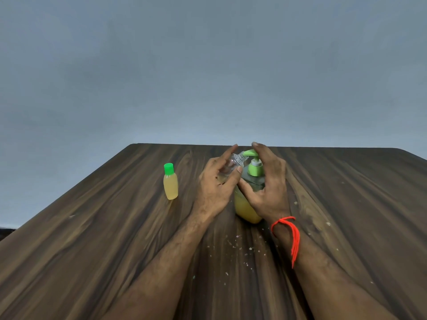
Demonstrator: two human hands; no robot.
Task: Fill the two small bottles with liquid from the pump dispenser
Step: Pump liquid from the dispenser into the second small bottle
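A: Dark wood grain runs the whole worktop (92, 239), with a plain grey wall behind it. Pale crumbs (233, 244) lie scattered on it between the forearms, toward six o'clock of the dispenser.

B: And the dispenser itself?

A: The pump dispenser (246, 211) stands upright near the middle of the worktop, its lower part holding yellow liquid and its pump head (254, 166) green, spout pointing to about ten o'clock.

B: What are the hands doing?

A: The right hand (268, 188) arches over the dispenser from three o'clock, one fingertip resting on top of the pump head and the thumb against the dispenser's shoulder. A red thread (293, 236) is tied at that wrist. The left hand (217, 185) holds the clear small bottle (233, 163) between thumb and fingers, tilted, with its uncapped threaded mouth right at the spout (whether mouth and spout actually touch, I cannot tell).

B: Anything in that bottle?

A: Its neck looks clear; the lower part is hidden by the hand.

B: And the second one?

A: The capped small bottle (170, 184) stands upright at nine o'clock of the dispenser, apart from the left hand, filled with yellow liquid under a green cap (168, 168).
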